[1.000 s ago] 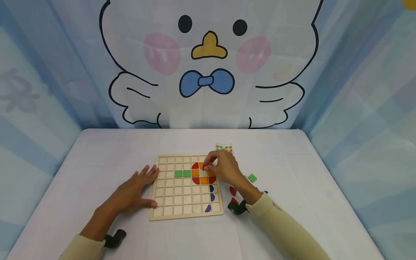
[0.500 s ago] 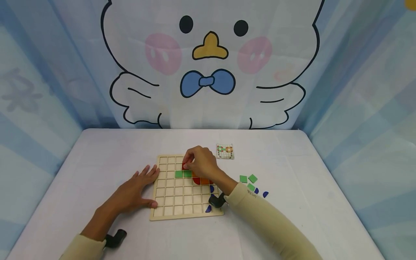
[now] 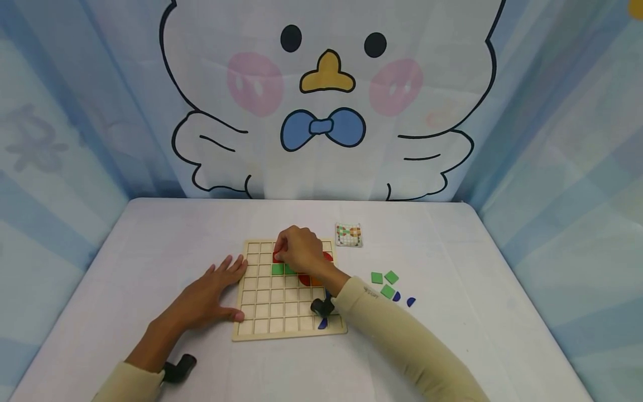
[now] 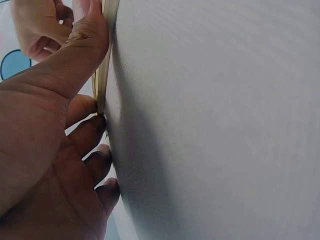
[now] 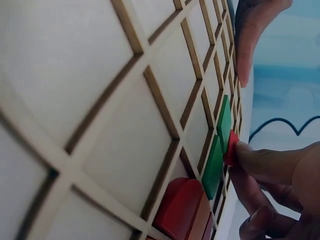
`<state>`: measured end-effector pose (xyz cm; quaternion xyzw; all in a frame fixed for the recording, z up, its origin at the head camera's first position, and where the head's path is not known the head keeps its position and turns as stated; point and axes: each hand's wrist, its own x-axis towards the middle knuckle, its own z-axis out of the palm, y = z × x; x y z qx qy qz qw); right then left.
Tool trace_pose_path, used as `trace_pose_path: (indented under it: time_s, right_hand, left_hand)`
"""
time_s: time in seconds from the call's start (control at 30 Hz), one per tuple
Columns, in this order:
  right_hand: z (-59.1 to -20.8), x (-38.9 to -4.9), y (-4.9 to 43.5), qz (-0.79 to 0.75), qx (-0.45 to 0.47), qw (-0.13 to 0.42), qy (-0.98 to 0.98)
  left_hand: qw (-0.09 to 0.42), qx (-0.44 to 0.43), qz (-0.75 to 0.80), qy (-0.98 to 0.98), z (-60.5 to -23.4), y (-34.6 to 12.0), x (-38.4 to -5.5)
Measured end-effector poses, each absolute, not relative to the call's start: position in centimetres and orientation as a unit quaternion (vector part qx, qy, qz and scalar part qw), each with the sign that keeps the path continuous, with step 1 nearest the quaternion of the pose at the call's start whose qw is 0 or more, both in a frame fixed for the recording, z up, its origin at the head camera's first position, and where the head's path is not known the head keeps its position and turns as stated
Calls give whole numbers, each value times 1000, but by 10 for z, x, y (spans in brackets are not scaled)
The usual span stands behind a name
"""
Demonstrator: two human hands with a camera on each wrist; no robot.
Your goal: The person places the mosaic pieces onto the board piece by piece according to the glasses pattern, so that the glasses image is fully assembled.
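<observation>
On the white bench (image 3: 176,240), the grid board (image 3: 263,294) is touched by the spread left hand (image 3: 213,290); beside its green squares (image 3: 278,269), a red piece (image 5: 231,148), pinched by the right hand (image 3: 300,248), is best pressed in squarely.

Red piece (image 3: 277,257): mostly covered by right grip (image 3: 300,249), full shape can't tell
Orange piece (image 3: 316,282): part hidden under right forearm (image 3: 335,278)
Board (image 3: 263,325): far edge partly behind right grip; cut off in right wrist view
Card (image 3: 349,235): print too small for detail
Cuff lettering (image 3: 372,292): too small to read
Left grip (image 4: 45,190): cut off, left and bottom edges, left wrist view
Curtain figure (image 3: 321,162): top cut off, head view
</observation>
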<state>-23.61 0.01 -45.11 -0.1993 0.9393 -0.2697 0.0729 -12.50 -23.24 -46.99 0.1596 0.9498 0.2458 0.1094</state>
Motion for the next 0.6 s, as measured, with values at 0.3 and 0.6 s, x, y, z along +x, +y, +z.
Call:
trace_pose_path:
  time_s: [0.3,0.6]
  right_hand:
    - [-452,-233,5,-267,-194,62,942]
    - [-439,-223,34,-298,-184,63,934]
  left_hand:
    - [117,159,246,949,-472,-233,-127]
    - [112,156,242,951,-470,-231,-126]
